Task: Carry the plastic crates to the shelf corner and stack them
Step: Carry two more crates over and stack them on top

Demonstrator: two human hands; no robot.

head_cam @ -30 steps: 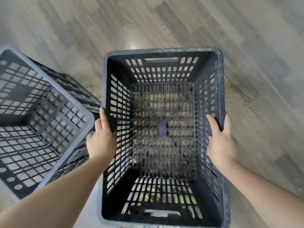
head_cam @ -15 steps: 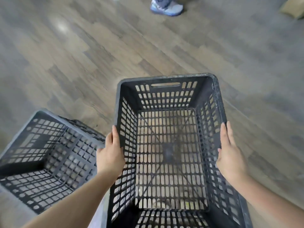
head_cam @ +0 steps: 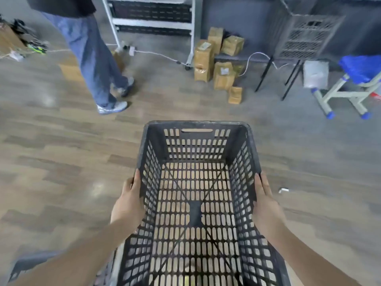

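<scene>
I hold the black slatted crate [head_cam: 195,203] off the wooden floor [head_cam: 61,162], my left hand [head_cam: 128,200] and right hand [head_cam: 266,205] pressed flat against its opposite side walls, crate squeezed between them, a bystander's legs [head_cam: 97,65] and a shelf rack [head_cam: 152,19] ahead.

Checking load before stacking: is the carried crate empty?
Empty: floor shows through the black crate base slots; nothing inside. Left hand and right hand grip its sides.

Crate [head_cam: 198,203] between left hand [head_cam: 128,201] and right hand [head_cam: 266,203], shelf [head_cam: 152,15] ahead.
</scene>
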